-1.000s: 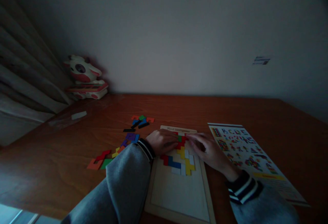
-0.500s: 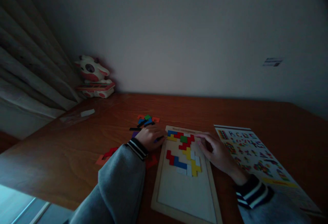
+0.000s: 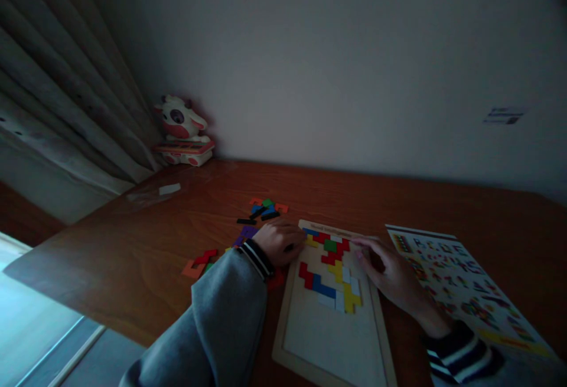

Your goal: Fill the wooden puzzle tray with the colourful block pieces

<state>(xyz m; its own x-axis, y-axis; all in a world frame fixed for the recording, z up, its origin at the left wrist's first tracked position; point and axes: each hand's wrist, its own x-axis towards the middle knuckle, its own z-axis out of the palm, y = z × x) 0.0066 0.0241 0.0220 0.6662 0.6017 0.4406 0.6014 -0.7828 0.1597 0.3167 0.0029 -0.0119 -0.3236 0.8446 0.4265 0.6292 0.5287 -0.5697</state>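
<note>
A shallow wooden puzzle board [image 3: 330, 351] lies in front of me, with coloured block pieces in its upper half. My left hand [image 3: 280, 240] rests over the board's upper left rim, its fingers curled beside a yellow piece [image 3: 312, 243]; its fingertips are partly hidden. At the upper right rim is my right hand [image 3: 390, 272], fingers stretched out and the thumb apart, the tips near a red piece [image 3: 342, 248]. A green piece [image 3: 330, 246] sits between red ones. Lower down, a blue piece [image 3: 323, 288] joins red, yellow and white pieces.
Loose pieces lie left of the board: purple [image 3: 248, 231], black [image 3: 246, 221] and orange [image 3: 193, 269]. A printed pattern sheet [image 3: 469, 292] lies at the right. A cow-shaped toy keyboard [image 3: 183, 133] stands at the back left by the curtain [image 3: 66, 91].
The view has turned slightly left, so everything appears shifted to the right. Both hands stay at the upper rims of the board, and the pieces on it look the same.
</note>
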